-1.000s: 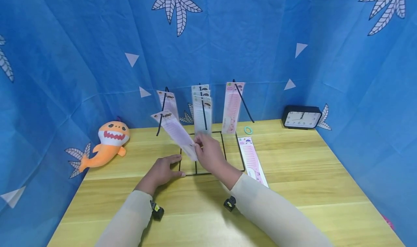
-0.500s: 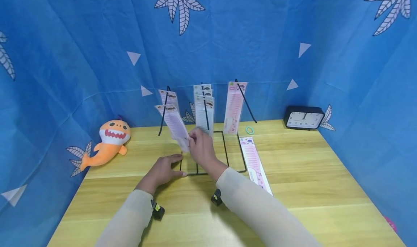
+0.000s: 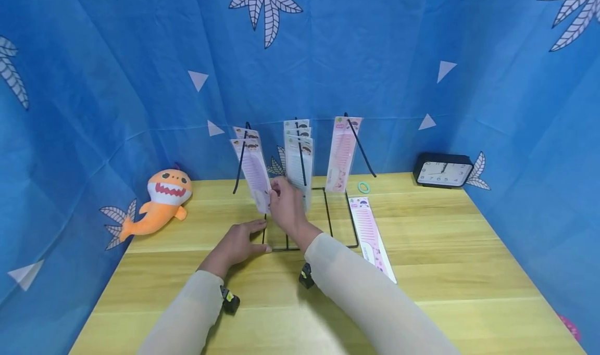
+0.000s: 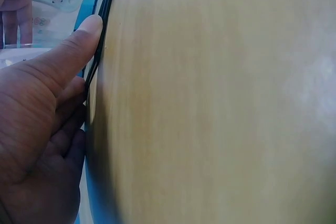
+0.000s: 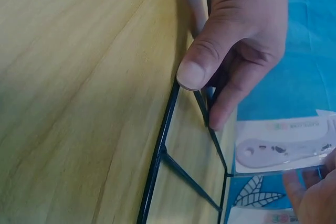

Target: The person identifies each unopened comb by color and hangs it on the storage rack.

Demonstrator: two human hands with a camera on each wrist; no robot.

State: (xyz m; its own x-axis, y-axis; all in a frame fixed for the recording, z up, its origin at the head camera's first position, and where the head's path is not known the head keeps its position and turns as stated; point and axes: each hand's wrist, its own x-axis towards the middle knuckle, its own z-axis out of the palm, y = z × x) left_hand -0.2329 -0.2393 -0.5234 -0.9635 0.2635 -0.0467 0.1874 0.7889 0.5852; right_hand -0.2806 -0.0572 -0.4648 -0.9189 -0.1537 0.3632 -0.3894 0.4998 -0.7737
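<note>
My left hand (image 3: 236, 244) holds the front left corner of a black wire display rack (image 3: 328, 214), its thumb on the front bar. In the right wrist view, that hand's thumb and finger (image 5: 226, 100) lie along the corner bars. A packaged purple comb (image 3: 255, 170) hangs on the left hook, in front of another similar pack. My right hand (image 3: 288, 206) pinches its lower end. Several packaged green combs (image 3: 298, 162) hang on the middle hook. One pink comb pack (image 3: 342, 152) hangs on the right hook.
Another pink comb pack (image 3: 370, 238) lies on the table, right of the rack. Behind it is a small green ring (image 3: 363, 187). An orange shark plush (image 3: 164, 204) sits at the left and a black clock (image 3: 442, 171) at the back right. Blue curtain (image 3: 375, 48) surrounds the table.
My right hand has moved left and back with the lower end of the purple comb pack, which has swung from slanting to nearly upright. The left hand stays on the rack.
</note>
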